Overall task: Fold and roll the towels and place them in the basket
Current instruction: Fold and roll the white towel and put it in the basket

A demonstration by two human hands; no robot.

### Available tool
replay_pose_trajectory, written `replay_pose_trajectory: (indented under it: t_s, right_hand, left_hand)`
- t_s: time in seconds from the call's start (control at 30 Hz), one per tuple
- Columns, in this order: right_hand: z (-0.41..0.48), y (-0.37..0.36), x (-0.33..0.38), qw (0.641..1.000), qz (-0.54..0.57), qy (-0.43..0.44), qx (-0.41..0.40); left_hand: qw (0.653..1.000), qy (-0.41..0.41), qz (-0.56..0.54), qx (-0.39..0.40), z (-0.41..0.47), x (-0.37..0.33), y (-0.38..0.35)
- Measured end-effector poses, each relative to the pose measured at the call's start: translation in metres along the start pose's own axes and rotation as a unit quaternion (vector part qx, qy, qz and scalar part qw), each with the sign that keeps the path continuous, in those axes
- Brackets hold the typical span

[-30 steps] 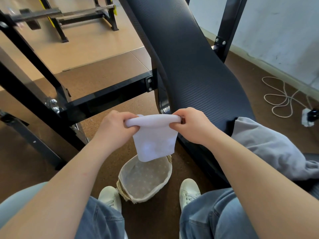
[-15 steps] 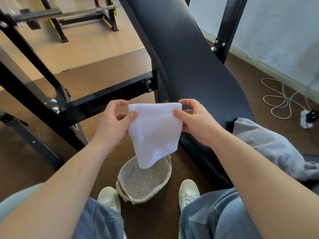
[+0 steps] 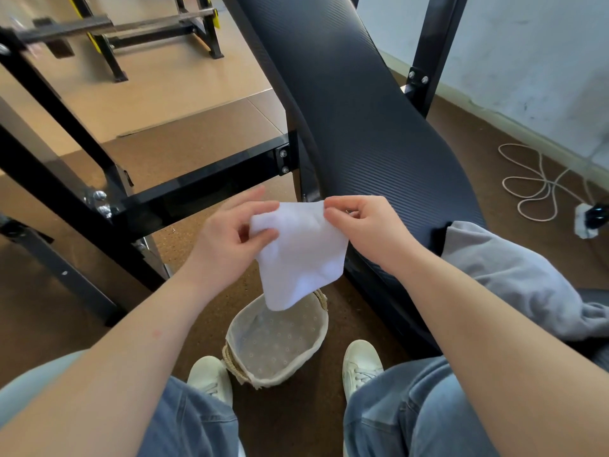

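Your left hand (image 3: 230,242) and right hand (image 3: 365,232) each pinch a top corner of the towel (image 3: 301,255). It hangs flat above the basket (image 3: 316,338), probably so you can fold it cleanly.

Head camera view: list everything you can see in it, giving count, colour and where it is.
towel: one, white, hanging in the air above the basket
basket: one, woven with a pale dotted liner, on the floor between the shoes
bench pad: one, black and ribbed, running from top centre to the right
frame: one, black metal bars, left and centre
garment: one, grey, lying on the pad at right
cable: one, white, looped on the brown floor at far right
rack: one, black with yellow, top left
shoes: two, white, either side of the basket
jeans: one pair, blue, bottom edge
left hand: pinches the towel's upper left corner
right hand: pinches its upper right corner
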State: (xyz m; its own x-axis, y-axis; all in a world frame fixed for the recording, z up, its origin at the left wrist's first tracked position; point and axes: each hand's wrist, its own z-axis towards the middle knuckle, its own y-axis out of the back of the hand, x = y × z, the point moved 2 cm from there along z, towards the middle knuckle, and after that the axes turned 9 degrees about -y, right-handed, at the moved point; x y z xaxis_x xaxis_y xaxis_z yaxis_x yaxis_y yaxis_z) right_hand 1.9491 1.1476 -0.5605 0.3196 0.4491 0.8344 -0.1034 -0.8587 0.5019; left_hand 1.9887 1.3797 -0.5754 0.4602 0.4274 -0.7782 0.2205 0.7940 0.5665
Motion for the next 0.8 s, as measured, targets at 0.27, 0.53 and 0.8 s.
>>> replay_pose_trajectory:
  t_s: [0.27, 0.53, 0.8]
  right_hand:
    - [0.0005, -0.0016, -0.0003, 1.0, -0.001, 0.01, 0.011]
    - [-0.0037, -0.005, 0.0041, 0.992, -0.114, 0.025, 0.047]
    - [0.0, -0.0049, 0.0021, 0.998, -0.057, -0.031, 0.026]
  left_hand:
    - [0.999, -0.012, 0.025, 0.018, -0.0031, -0.0031, -0.0003]
    - [0.996, 0.016, 0.07, 0.045, -0.0009, -0.0012, 0.0016]
    - [0.992, -0.022, 0.12, 0.015, -0.0044, -0.0021, 0.0046]
